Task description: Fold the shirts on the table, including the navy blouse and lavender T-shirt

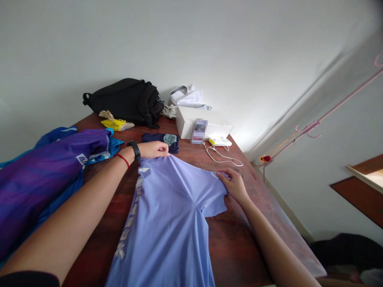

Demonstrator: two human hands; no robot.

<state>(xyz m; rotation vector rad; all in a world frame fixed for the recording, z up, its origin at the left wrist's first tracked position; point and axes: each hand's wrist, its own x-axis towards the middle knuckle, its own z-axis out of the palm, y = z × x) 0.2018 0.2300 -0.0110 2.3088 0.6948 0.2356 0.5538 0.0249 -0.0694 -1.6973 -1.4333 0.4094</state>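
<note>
A light blue T-shirt [167, 215] lies spread on the dark wooden table [233, 235], its lower end running out of the frame at the bottom. White lettering runs down its left side, and creases fan out from the armpit. My left hand [154, 150], with a black band and a red string at the wrist, pinches the shirt at the shoulder near the collar. On the right, my right hand [233, 183] grips the sleeve at its upper edge. Just beyond my left hand sits a folded dark navy garment [152, 138] with a teal print.
Purple and blue clothes [54, 159] are heaped on the left. At the back stand a black backpack [119, 99], a yellow packet [115, 124], a white bag [188, 95] and a white box [185, 123]. A white cord [223, 160] lies before it. Right of the table runs a pink pole [329, 113].
</note>
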